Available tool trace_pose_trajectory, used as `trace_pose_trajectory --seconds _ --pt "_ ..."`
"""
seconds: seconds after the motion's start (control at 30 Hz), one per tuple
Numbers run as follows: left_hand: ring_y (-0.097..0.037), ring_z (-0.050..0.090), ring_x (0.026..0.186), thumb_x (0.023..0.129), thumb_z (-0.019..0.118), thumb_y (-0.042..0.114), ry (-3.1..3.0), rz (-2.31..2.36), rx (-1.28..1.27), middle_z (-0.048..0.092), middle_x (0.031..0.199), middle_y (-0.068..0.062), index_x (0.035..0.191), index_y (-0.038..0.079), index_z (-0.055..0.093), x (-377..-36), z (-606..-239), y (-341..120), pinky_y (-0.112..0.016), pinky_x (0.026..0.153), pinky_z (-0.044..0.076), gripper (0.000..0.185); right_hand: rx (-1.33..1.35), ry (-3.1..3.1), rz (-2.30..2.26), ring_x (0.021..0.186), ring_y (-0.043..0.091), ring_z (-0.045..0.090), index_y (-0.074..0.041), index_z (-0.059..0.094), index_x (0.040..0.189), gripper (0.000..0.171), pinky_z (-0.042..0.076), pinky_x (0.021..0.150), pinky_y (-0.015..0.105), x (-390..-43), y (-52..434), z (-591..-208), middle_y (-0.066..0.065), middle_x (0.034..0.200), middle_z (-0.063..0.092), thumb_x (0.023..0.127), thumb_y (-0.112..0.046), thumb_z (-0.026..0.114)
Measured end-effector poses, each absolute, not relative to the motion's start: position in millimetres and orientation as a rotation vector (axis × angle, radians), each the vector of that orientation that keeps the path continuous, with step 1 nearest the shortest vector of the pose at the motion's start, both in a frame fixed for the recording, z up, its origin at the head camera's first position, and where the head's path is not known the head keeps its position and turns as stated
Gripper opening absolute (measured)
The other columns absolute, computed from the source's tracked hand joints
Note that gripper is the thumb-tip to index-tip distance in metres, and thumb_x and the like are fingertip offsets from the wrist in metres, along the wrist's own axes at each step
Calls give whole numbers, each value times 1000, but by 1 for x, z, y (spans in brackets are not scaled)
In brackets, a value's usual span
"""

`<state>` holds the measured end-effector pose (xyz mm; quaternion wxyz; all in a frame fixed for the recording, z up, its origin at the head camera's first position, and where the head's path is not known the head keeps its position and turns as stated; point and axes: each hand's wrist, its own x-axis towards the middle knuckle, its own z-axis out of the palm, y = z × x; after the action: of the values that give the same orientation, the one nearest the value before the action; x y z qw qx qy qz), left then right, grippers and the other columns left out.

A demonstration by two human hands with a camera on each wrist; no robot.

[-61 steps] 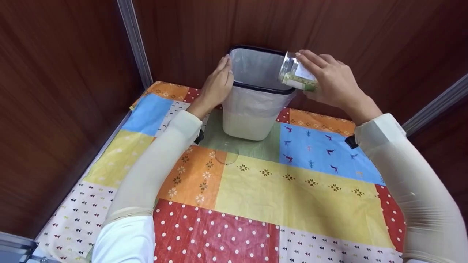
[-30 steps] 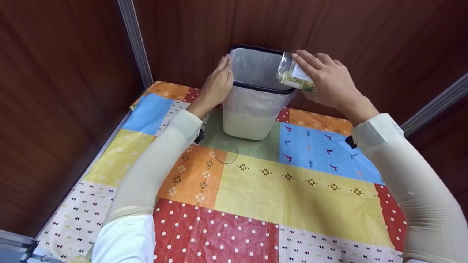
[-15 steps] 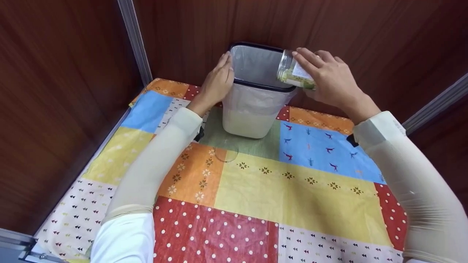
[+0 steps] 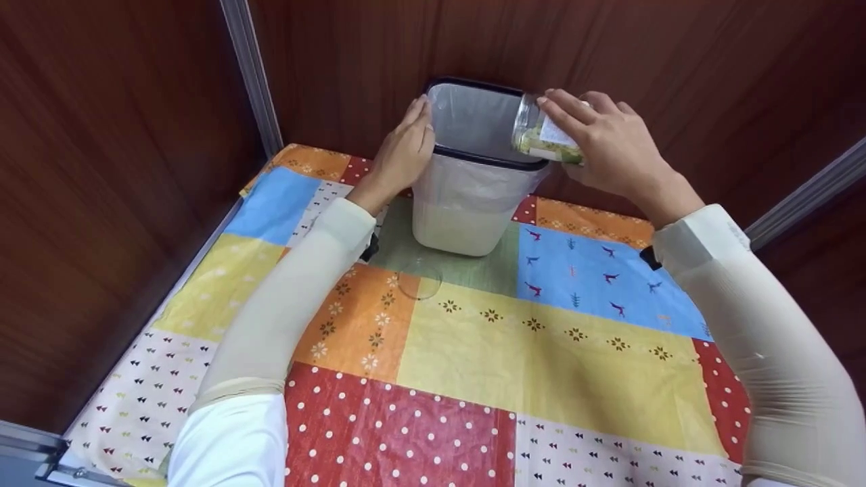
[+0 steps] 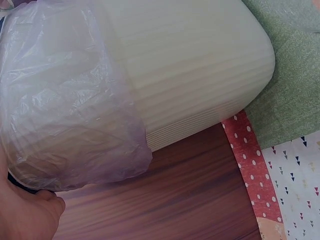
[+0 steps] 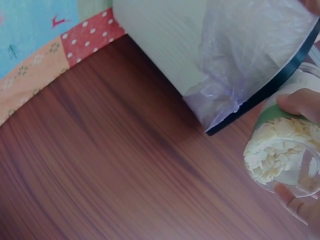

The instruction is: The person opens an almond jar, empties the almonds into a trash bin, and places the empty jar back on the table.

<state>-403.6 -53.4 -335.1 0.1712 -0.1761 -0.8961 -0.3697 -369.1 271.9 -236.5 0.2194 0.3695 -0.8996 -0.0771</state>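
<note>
A pale bin [image 4: 467, 196] with a dark rim and a translucent liner stands upright against the wood panel. My left hand [image 4: 404, 149] grips the bin's left rim; in the left wrist view the rim runs into that hand [image 5: 30, 212]. My right hand [image 4: 616, 145] holds a clear jar [image 4: 548, 138] with a white and green label. The jar lies nearly on its side, its mouth pointing left over the bin's right rim. Through its base in the right wrist view, pale flat flakes [image 6: 275, 157] show. The bottom of the bin's inside is hidden.
A clear round lid [image 4: 419, 281] lies on the patchwork tablecloth [image 4: 467, 338] in front of the bin. Dark wood panels [image 4: 379, 47] close off the back and both sides, with metal posts [image 4: 254, 81] at the corners.
My right hand and the jar have shifted slightly left, bringing the mouth further over the bin. My left hand keeps its place on the rim. The view has tilted a little.
</note>
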Motion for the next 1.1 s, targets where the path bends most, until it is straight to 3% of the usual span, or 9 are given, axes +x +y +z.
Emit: trace_pose_trajectory --seconds 1.1 --pt "-17 13 155 110 29 24 -2524 -1037 -508 20 168 -12 157 -1 29 -410 -337 -49 -18 119 9 54 1009 -2529 -205 137 45 39 -34 24 162 103 39 103 70 -371 271 -237 2 167 27 80 -12 82"
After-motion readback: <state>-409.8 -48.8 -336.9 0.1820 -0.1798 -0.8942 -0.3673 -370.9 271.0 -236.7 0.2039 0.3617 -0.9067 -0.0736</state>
